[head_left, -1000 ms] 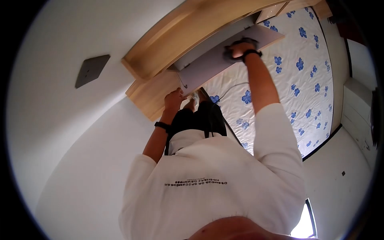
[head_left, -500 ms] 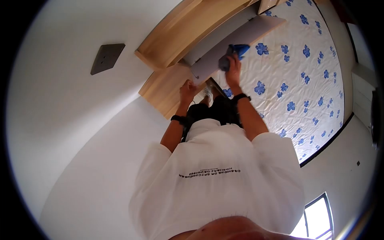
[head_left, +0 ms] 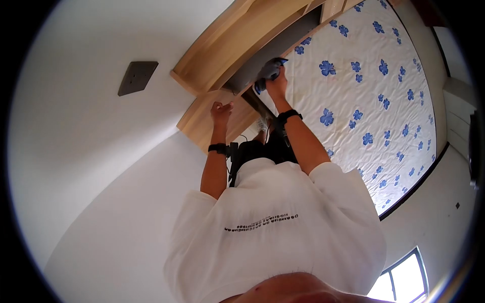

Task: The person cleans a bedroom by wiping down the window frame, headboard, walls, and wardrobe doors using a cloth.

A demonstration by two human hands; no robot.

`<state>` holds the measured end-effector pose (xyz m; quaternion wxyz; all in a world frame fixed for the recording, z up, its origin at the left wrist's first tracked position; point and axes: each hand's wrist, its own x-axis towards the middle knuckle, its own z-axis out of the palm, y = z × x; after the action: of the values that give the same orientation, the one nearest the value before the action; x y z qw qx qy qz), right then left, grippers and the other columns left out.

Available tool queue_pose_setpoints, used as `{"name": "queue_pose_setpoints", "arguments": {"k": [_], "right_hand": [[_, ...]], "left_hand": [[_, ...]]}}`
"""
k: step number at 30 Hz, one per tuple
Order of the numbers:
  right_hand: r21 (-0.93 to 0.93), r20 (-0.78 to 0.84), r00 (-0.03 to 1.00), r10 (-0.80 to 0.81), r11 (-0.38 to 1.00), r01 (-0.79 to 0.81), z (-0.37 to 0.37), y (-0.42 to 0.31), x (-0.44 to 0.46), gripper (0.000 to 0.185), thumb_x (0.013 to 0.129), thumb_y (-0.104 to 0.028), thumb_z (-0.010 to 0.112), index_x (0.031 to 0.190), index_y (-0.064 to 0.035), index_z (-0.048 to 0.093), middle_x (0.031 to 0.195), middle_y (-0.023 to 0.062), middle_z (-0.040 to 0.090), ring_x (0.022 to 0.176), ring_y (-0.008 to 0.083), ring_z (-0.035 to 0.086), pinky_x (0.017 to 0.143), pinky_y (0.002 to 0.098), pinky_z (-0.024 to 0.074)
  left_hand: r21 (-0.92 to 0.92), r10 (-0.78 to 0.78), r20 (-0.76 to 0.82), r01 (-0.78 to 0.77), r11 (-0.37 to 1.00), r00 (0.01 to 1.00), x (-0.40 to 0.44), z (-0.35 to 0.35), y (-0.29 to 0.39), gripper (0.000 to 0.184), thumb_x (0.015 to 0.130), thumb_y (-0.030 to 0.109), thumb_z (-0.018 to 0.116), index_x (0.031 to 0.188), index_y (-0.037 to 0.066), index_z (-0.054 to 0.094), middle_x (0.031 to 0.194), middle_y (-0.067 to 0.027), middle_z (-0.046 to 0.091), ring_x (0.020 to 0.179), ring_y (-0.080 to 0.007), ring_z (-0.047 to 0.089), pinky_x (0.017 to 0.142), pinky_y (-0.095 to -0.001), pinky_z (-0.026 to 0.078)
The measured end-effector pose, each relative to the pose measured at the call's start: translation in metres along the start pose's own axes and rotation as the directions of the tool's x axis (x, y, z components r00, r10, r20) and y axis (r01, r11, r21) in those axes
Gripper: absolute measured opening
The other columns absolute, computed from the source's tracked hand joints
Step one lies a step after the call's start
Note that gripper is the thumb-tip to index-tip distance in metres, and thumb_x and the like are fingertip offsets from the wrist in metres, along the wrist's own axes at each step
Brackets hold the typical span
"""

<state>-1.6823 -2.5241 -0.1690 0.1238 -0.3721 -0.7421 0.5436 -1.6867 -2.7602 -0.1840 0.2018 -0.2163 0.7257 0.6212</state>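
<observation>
Within the right hand (head_left: 277, 89), a dark, blue-tipped device (head_left: 270, 70)

Blue-flowered white mattress (head_left: 346, 96); dark socket plate (head_left: 138, 78) on pale wall (head_left: 70, 111); bright window (head_left: 407, 275).

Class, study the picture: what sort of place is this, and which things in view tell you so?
Most likely a bedroom: there is a broad mattress with blue flowers, a wooden headboard-like unit along its edge, and a window.
</observation>
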Motion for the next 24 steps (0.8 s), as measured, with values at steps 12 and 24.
{"name": "queue_pose_setpoints", "arguments": {"k": [12,24], "right_hand": [[-0.002,0.288,0.955,0.068,0.998,-0.07,0.027,0.008,-0.02,0.042,0.081,-0.016,0.066,0.118,-0.0038,0.051,0.098,0.0232,0.068,0.096,0.0415,0.065,0.08,0.0427,0.0531],[0.382,-0.057,0.998,0.039,0.924,-0.014,-0.022,0.018,0.065,0.039,0.092,-0.024,0.053,0.121,0.0016,0.056,0.117,0.0236,0.063,0.107,0.0355,0.062,0.089,0.039,0.0479]], "left_hand": [[0.395,0.087,-0.016,-0.074,0.916,0.996,0.041,-0.003,-0.027,0.035,0.089,0.034,0.067,0.084,0.005,0.048,0.073,-0.0147,0.065,0.063,-0.0268,0.064,0.061,-0.0385,0.05],[0.324,0.543,0.691,-0.876,0.357,0.477,-0.055,0.167,0.214,0.017,0.094,0.019,0.059,0.1,0.003,0.06,0.097,-0.0155,0.065,0.095,-0.0318,0.063,0.082,-0.0384,0.049]]}}
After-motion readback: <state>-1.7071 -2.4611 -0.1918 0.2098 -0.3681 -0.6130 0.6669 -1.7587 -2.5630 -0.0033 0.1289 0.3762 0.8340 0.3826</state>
